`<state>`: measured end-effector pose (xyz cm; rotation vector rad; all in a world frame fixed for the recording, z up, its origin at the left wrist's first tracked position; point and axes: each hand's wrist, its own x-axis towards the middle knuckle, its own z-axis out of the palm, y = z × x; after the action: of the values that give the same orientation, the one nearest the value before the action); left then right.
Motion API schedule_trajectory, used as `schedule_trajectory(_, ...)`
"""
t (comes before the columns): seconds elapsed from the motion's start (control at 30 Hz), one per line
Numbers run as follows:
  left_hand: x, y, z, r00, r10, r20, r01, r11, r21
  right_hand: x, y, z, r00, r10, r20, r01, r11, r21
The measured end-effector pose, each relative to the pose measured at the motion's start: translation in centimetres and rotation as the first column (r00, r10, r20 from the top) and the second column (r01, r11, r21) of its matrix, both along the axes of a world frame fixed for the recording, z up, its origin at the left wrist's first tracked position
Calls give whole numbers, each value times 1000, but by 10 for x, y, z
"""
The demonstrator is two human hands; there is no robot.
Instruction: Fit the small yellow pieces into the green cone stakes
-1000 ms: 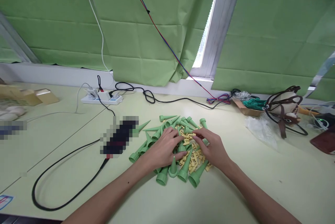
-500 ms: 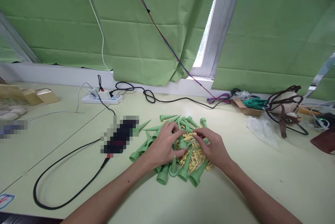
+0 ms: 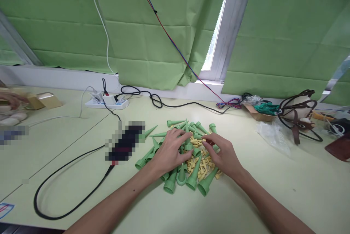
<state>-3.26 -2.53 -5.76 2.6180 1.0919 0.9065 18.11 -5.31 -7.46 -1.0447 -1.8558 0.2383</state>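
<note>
Head view: the left hand (image 3: 171, 148) is spread, thumb and forefinger parted beside a green cone (image 3: 188, 146) in the pile on the table (image 3: 240, 208); the right hand's (image 3: 222, 152) fingertips nearly meet by the yellow pegs (image 3: 201, 168), though I cannot tell whether they pinch one. The step looks like picking out parts; next calls for a steady left grip on the cone.

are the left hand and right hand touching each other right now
Apart. The head view shows a plain gap between the left hand and the right hand, with yellow pieces visible between their fingers.
</note>
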Motion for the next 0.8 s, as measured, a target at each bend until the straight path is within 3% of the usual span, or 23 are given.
schedule_trajectory(0.37,0,-2,1,997,-64,31,66,994,-86,-2,-2,1,999,28,29,-28,999,-17)
schedule_trajectory(0.53,3,-6,8,988,-104,111,123,976,-180,-1,-3,1,999,29,30,-28,999,-23)
schedule_trajectory(0.8,6,-5,6,953,-69,295,130,973,-193,-6,-5,1,998,55,21,-55,998,10)
